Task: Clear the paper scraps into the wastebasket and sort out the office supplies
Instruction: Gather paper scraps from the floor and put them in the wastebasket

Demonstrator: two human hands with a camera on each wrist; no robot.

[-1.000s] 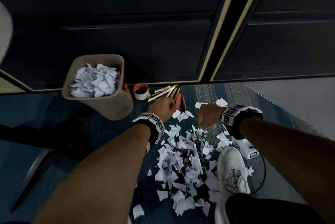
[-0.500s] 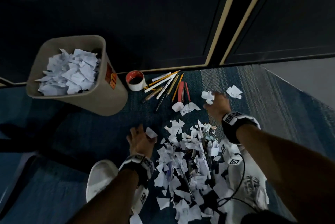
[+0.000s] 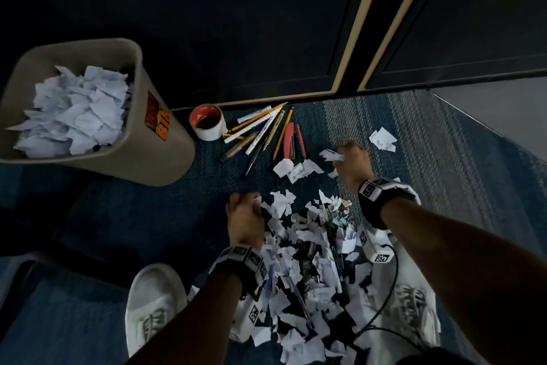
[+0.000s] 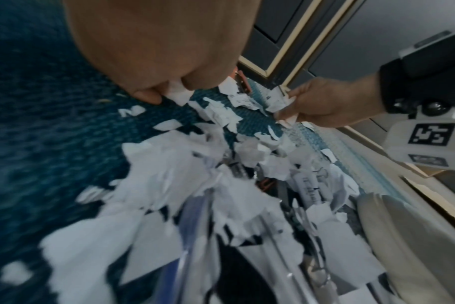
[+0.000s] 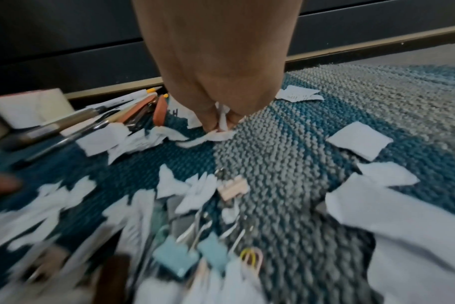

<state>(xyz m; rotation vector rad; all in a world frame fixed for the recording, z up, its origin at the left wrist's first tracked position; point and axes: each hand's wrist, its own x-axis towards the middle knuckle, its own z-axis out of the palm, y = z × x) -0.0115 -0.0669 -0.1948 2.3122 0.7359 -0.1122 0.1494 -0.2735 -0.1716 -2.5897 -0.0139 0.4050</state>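
White paper scraps (image 3: 291, 242): L grip (image 3: 247, 218) & R grip (image 3: 350, 165) each pinch some.

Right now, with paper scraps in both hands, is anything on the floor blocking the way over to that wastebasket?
Nothing visible does. The left hand and right hand both pinch scraps, and bare carpet lies between the left hand and the wastebasket. The pens and tape roll lie low beside it. Its open top is already heaped with paper.
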